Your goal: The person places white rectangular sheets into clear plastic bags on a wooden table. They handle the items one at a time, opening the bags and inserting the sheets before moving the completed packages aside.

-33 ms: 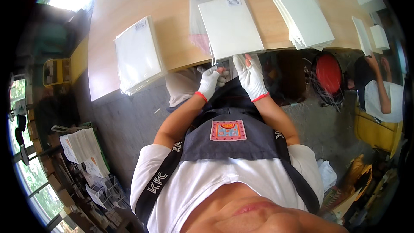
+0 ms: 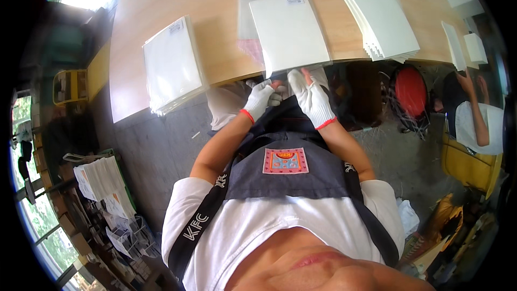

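Note:
Before me at the table's near edge lies a white card in a clear plastic sleeve (image 2: 291, 35), with a small printed label near its far edge. My left hand (image 2: 260, 98), in a white glove with a bare fingertip showing, is just below the sleeve's near left corner. Its fingers are curled closed; what they pinch, if anything, is hidden. My right hand (image 2: 309, 97), gloved likewise with its bare thumb tip showing, reaches up to the near edge of the sleeve, its fingers stretched out. Beneath the card lie flat clear sleeves (image 2: 249, 8) with a label.
A pile of filled sleeves (image 2: 172, 67) is on the left of the wooden table (image 2: 126, 75), slightly over its edge. Fanned white cards (image 2: 379, 19) lie to the right. A person (image 2: 476, 116) sits at far right, holding a white card. A red round seat (image 2: 410, 91) stands below the table.
My right hand has shifted very slightly left. My left hand has moved slightly left and keeps its curled shape. The whole view has shifted a little.

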Demonstrator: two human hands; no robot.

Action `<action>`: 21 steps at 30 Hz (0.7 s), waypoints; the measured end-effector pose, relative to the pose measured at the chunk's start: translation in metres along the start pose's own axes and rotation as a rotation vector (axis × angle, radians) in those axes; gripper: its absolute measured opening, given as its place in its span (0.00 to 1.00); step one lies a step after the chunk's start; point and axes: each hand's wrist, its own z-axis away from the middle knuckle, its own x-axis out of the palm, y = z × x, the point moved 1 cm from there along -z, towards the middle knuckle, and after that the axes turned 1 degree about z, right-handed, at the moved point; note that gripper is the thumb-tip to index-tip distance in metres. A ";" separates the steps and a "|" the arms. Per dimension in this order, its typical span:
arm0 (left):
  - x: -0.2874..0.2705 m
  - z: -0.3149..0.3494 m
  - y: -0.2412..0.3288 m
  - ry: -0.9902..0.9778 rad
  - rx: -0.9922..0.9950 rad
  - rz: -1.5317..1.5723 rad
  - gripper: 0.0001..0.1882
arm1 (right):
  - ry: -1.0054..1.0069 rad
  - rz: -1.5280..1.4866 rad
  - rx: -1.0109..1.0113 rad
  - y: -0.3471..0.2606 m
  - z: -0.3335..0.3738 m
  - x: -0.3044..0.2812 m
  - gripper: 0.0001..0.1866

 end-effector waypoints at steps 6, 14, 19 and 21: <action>-0.015 0.017 0.026 0.089 0.041 -0.157 0.12 | -0.300 1.208 -0.018 0.001 0.026 0.029 0.13; -0.028 0.016 0.021 0.047 0.073 -0.058 0.12 | -0.444 2.437 -0.882 0.035 -0.010 0.045 0.10; -0.026 0.020 0.029 0.056 0.041 -0.208 0.11 | -0.516 2.257 -0.724 0.032 -0.007 0.051 0.07; -0.024 0.022 0.029 0.075 0.058 -0.212 0.10 | -0.465 1.631 -0.232 0.008 0.005 0.052 0.05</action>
